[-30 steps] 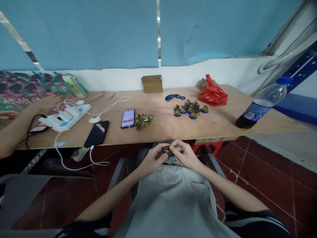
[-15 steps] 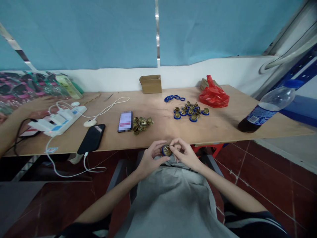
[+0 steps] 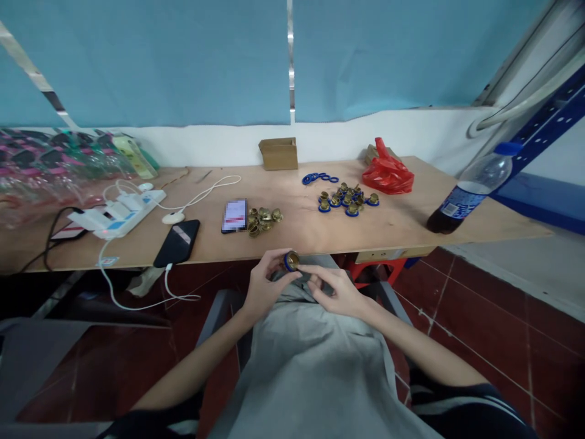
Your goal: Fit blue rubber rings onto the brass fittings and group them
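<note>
Above my lap, just in front of the table edge, my left hand [image 3: 266, 281] grips a round brass-coloured metal cap fitted with a blue ring [image 3: 291, 261] between thumb and fingers. Its hollow side is turned towards my right hand [image 3: 337, 289]. The right index finger is stretched out to the cap's rim, while the other fingers are loosely bent and apart. On the table lie a pile of bare brass-coloured caps [image 3: 264, 221], a cluster of caps with blue rings [image 3: 350, 199] and several loose blue rings [image 3: 319, 178].
A lit phone [image 3: 234, 216] lies beside the bare caps, with a dark phone [image 3: 177, 243] on a cable further left. A power strip [image 3: 130, 216] and plastic bottles [image 3: 41, 167] fill the left. Behind are a cardboard box [image 3: 278, 153], red bag [image 3: 388, 171] and cola bottle [image 3: 473, 192].
My left hand has moved slightly left and up with the ringed cap. My right fingers have gone from a pinch at the cap to a stretched index finger. Another person's arm has left view.
</note>
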Demonstrator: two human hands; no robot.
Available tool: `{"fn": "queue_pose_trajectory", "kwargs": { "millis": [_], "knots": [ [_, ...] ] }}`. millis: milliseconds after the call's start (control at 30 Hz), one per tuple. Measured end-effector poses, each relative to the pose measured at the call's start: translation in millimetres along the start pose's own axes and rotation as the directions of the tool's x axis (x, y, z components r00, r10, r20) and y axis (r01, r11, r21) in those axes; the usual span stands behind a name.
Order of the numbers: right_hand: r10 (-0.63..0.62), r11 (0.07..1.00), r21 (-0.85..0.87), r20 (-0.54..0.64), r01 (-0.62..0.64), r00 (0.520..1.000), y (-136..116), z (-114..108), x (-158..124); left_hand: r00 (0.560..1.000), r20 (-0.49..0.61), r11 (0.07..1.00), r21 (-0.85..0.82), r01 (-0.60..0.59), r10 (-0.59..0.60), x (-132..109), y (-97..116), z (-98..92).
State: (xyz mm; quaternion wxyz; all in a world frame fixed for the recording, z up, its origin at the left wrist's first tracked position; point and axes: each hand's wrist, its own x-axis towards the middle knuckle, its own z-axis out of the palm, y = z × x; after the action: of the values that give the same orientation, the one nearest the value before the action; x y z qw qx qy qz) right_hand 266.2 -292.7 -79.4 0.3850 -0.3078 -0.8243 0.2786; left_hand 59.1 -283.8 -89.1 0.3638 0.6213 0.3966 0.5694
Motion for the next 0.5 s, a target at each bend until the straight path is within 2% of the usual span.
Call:
{"fn": "queue_pose_trajectory", "kwargs": {
  "millis": [100,267,500],
  "knots": [
    [0.002,1.0,-0.025,0.029,-0.001,1.0,-4.3,2.0,-3.8,1.0,-0.022,1.0,-0.013,-0.021,0.021,-4.7,3.6,-1.6],
    [-0.029,0.999,-0.036,-0.013,0.028,0.999,-7.9,2.1,-8.2,0.995,-0.028,0.995,0.004,-0.097,0.097,-10.9,6.3,1.2],
    [-0.089,0.994,-0.067,-0.029,0.086,0.996,-0.9,0.7,-3.4,0.982,-0.013,0.981,0.046,-0.187,0.188,-7.5,1.5,1.2]
  ]
}}
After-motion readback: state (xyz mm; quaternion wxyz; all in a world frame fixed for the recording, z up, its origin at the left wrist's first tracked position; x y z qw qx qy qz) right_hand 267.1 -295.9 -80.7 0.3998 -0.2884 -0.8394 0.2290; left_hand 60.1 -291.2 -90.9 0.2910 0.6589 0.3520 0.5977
